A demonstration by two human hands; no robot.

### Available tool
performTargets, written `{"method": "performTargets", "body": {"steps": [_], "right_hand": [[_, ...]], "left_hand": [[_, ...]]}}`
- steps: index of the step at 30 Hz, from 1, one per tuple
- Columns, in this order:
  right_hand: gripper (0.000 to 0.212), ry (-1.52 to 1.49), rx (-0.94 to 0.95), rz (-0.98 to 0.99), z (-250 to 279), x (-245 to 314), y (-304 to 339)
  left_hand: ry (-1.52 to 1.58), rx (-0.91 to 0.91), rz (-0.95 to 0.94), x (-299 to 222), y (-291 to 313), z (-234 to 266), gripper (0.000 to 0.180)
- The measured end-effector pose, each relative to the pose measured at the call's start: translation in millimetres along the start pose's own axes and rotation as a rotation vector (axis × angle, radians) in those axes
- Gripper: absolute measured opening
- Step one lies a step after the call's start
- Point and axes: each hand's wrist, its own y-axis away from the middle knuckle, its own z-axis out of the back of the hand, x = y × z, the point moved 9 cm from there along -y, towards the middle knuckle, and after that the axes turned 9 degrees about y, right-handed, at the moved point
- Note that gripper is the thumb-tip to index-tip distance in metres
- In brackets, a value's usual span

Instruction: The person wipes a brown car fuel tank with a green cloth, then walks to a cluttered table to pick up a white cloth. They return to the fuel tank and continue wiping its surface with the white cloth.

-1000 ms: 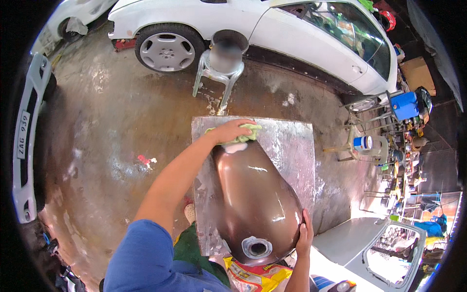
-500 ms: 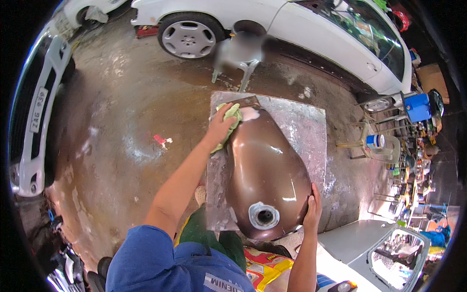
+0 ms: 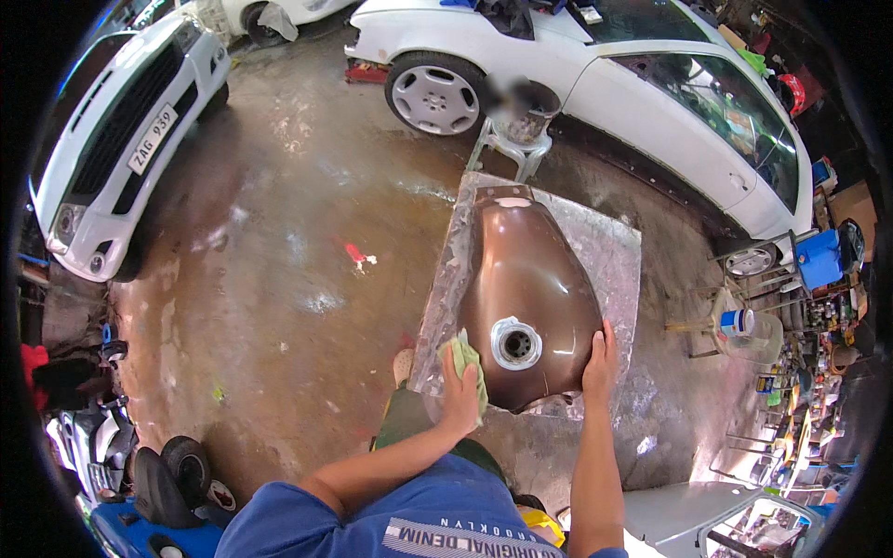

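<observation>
A brown motorcycle fuel tank (image 3: pixel 535 279) lies on a worn, paint-marked tabletop (image 3: pixel 619 246), its narrow end pointing away from me. Bare pale metal rings its round filler opening (image 3: pixel 516 344) at the near end, and a pale patch shows at the far end. My left hand (image 3: pixel 458 398) is closed on a light green cloth (image 3: pixel 477 367), held against the tank's near left side. Along the near right flank lies my right hand (image 3: pixel 600 363), fingers stretched out and resting on the metal, holding nothing.
Beyond the table, a bucket (image 3: pixel 530 116) stands on a plastic stool (image 3: pixel 507 153) beside a white car (image 3: pixel 642 121). Another white vehicle (image 3: pixel 139 139) is at the left. To the right are a plastic chair (image 3: pixel 753 339) with a can (image 3: pixel 737 323), and a loose car door (image 3: pixel 688 516).
My left hand and the cloth have come from the tank's far left end down to its near left side. My right hand stays on the right flank. The whole view has shifted.
</observation>
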Motion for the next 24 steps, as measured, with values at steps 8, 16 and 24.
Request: {"method": "performTargets", "body": {"steps": [8, 16, 24], "right_hand": [[0.062, -0.258, -0.09, 0.127, 14.1, -18.5, 14.3], [0.054, -0.711, 0.043, 0.089, 31.6, -12.8, 189.5], [0.049, -0.723, -0.098, -0.139, 96.2, 0.9, 164.9]], "left_hand": [[0.548, 0.261, 0.89, 6.4, 109.8, -32.7, 0.04], [0.77, 0.843, 0.776, -77.3, 142.0, -124.4, 0.059], [0.259, 1.073, 0.942, 17.2, 125.2, -103.7, 0.067]]}}
